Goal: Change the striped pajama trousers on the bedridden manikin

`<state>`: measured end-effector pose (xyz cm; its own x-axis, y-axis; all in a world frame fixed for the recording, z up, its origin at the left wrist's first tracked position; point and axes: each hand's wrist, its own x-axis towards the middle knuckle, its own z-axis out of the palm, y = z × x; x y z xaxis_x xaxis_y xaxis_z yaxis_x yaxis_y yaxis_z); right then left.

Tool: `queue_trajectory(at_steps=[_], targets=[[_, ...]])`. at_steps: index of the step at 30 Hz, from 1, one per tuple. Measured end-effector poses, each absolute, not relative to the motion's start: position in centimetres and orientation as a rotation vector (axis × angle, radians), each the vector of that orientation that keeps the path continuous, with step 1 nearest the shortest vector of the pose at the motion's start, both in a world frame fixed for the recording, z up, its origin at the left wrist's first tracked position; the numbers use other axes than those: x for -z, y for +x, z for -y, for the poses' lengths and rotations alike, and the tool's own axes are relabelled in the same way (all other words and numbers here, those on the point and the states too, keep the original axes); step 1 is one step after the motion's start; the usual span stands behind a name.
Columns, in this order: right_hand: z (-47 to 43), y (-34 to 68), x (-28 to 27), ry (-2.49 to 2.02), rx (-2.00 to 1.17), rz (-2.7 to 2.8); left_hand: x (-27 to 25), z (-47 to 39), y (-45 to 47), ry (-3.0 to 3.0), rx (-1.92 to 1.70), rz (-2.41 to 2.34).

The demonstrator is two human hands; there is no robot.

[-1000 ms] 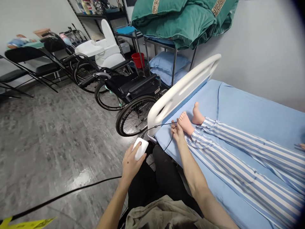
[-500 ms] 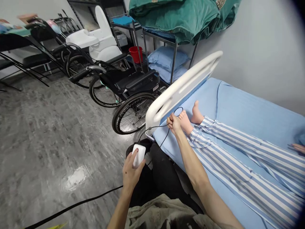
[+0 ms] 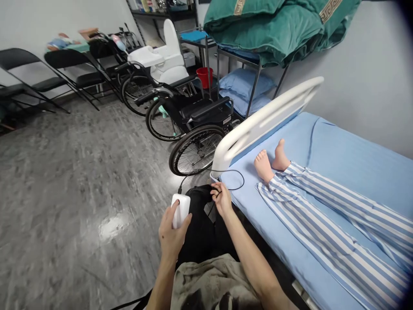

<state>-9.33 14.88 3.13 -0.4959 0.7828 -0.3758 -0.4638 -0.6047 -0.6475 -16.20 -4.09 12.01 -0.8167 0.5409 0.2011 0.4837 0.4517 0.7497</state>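
In my left hand (image 3: 170,228) is a small white box-shaped device (image 3: 181,211) with rounded corners. My fingers wrap round it, and a thin black cable (image 3: 238,173) runs from its top end. The cable arcs over the bed's near corner and loops back to my right hand (image 3: 222,198), whose fingers are curled round it beside my knee. Striped trousers (image 3: 318,206) and bare feet (image 3: 263,165), which look like a manikin's, lie on the blue bed sheet (image 3: 364,146) to the right of my hands.
A cream bed-end board (image 3: 267,116) rises ahead of my right hand. Wheelchairs (image 3: 200,148) stand beyond it on the grey floor (image 3: 80,181). Behind are a rack with green cushions (image 3: 264,30), a red bucket (image 3: 204,77) and folding chairs (image 3: 74,69).
My right hand has drawn back from beside the feet to near my knee, bringing the cable with it. The view has turned left. My left hand still holds the white device.
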Motion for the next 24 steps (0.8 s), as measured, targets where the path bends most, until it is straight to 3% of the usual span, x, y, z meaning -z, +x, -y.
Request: queue_trajectory(at_steps=[7, 12, 17, 24], targets=[[-5.0, -17.0, -0.7, -1.05, -2.19, 1.704, -15.0, 6.3, -19.8, 0.95, -1.281, -2.936], [-1.5, -14.5, -1.2, -0.851, -2.244, 2.074, -15.5, 6.6, -23.1, 1.102, -1.154, -3.021], [-3.4, -6.1, -0.9, -0.646, -2.121, 2.06, -13.6, 5.7, -26.3, 1.062, -0.92, -3.054], [-8.9, 5.8, 1.7, -1.121, -1.773, 1.833, -5.3, 3.8, -29.7, 0.966, -0.664, -2.853]])
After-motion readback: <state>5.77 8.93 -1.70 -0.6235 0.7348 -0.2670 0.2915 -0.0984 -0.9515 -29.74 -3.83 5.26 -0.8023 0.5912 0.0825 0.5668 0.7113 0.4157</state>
